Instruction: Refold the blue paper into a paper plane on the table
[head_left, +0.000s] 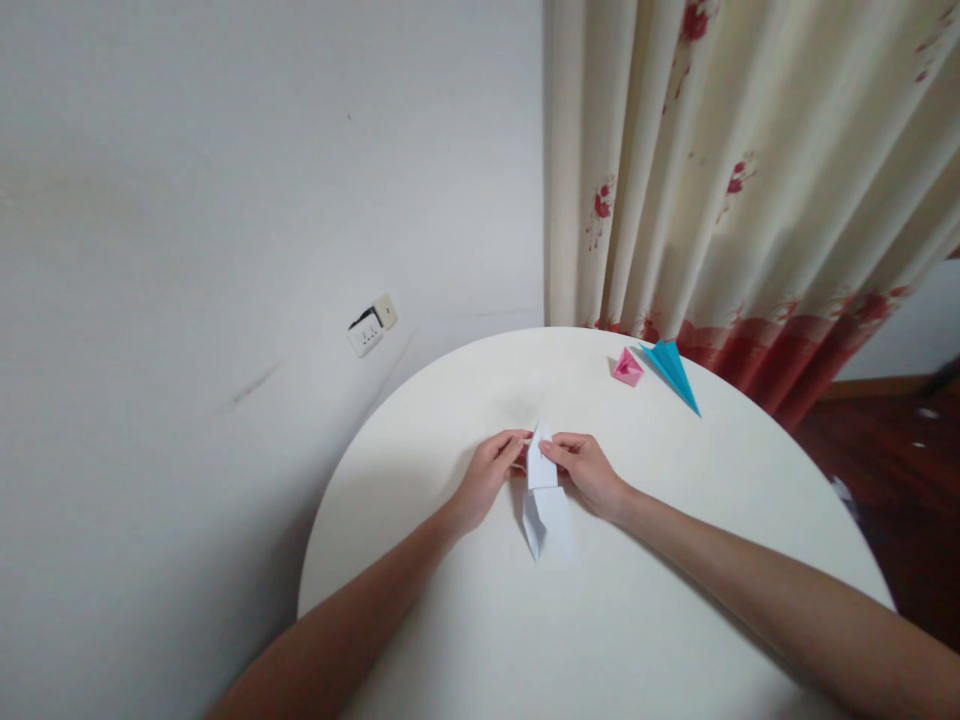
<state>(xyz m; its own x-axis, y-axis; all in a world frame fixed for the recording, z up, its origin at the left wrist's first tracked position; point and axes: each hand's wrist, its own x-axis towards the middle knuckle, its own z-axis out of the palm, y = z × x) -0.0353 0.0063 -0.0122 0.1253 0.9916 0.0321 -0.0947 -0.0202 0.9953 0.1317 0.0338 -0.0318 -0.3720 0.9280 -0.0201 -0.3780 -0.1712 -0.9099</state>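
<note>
A narrow folded piece of white paper lies on the round white table, its long axis pointing away from me. My left hand pinches its far tip from the left. My right hand pinches the same tip from the right. The fingertips of both hands meet at the paper's upper end, and the lower, wider part of the paper rests on the tabletop.
A small pink folded paper shape and a blue paper plane lie at the table's far edge. Behind them hangs a cream curtain with red flowers. A wall socket sits on the white wall; dark wooden floor shows at right.
</note>
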